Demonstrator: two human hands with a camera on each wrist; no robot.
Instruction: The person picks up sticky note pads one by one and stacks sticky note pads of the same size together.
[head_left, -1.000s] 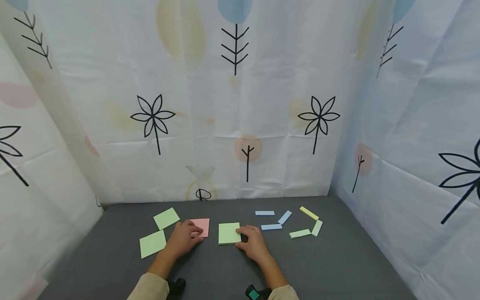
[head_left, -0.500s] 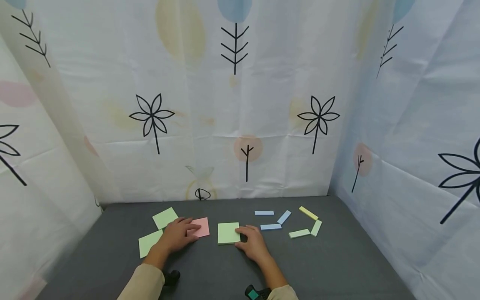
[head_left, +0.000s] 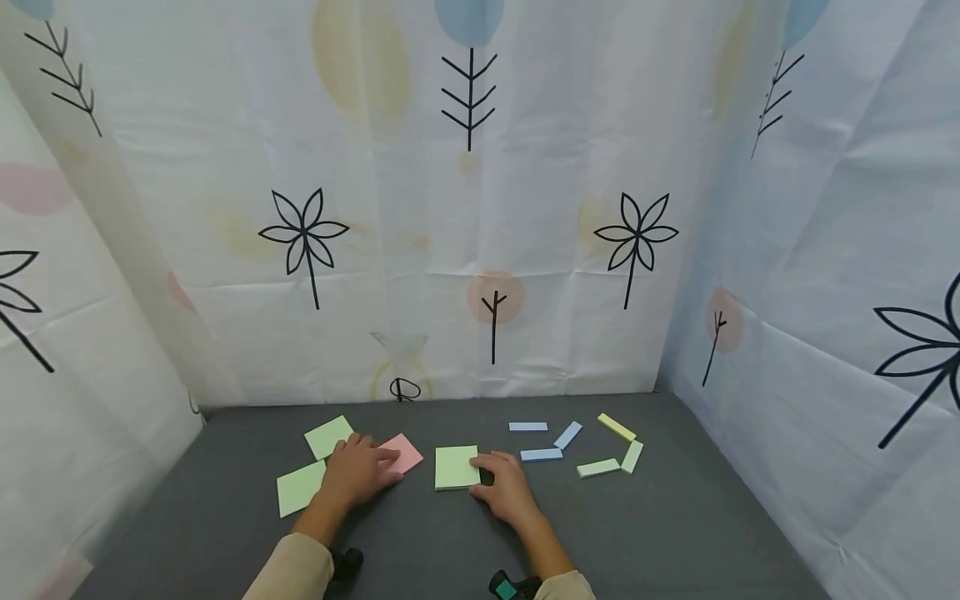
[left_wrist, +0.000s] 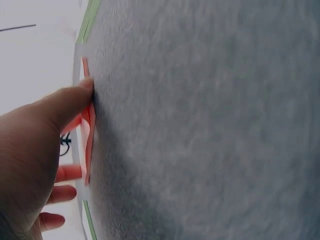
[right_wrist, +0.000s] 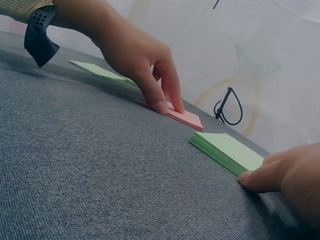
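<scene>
In the head view, my left hand (head_left: 352,473) grips a pink sticky note pad (head_left: 403,454), which lies turned cornerwise on the table. The left wrist view has the thumb at the near edge of the pink paper (left_wrist: 88,130), whose side bows a little, and fingers reaching over its other side. My right hand (head_left: 507,486) holds a thicker green sticky note pad (head_left: 456,467) by its right side, thumb at the near edge and a finger on top. In the right wrist view, the green stack (right_wrist: 225,150) rests flat on the cloth.
Two green sticky notes, an upper one (head_left: 327,435) and a lower one (head_left: 300,489), lie left of my left hand. To the right are blue strips (head_left: 542,455), a yellow strip (head_left: 617,427) and pale green strips (head_left: 598,468). A patterned curtain (head_left: 420,208) stands behind the grey table (head_left: 660,533).
My left hand has shifted slightly left, and the pink pad has turned from square-on to cornerwise under its fingers. My right hand and the green pad stay in place.
</scene>
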